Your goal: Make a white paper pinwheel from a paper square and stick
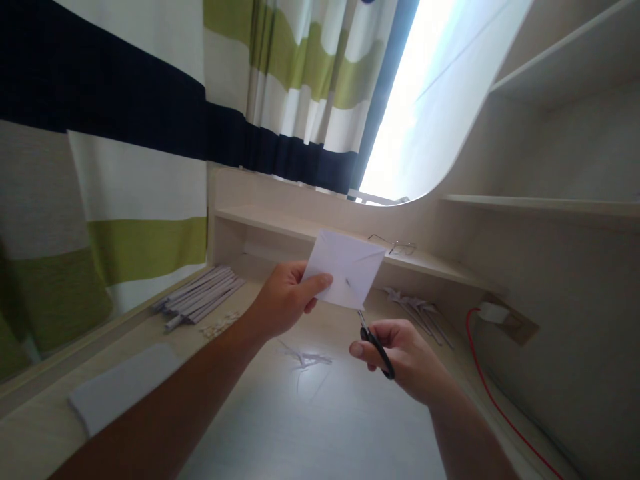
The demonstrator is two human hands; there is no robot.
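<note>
Scissors [367, 332], gripped in the right hand [403, 357], sit at the lower corner of a white paper square [345, 263] that the left hand [284, 300] pinches above the table [320, 440]; trimming seems in hand, calling for a steady sheet.

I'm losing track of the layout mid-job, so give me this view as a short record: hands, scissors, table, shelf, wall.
Left hand: holds white paper, thumb on its face
Right hand: grips black-handled scissors
Scissors tip: at the paper's lower corner; contact unclear
Table left: paper rolls, small pale pieces, flat white sheet
Table middle: paper scraps
Table right: thin sticks with folded paper ends
Shelf: eyeglasses
Wall right: white adapter, red cable
</note>
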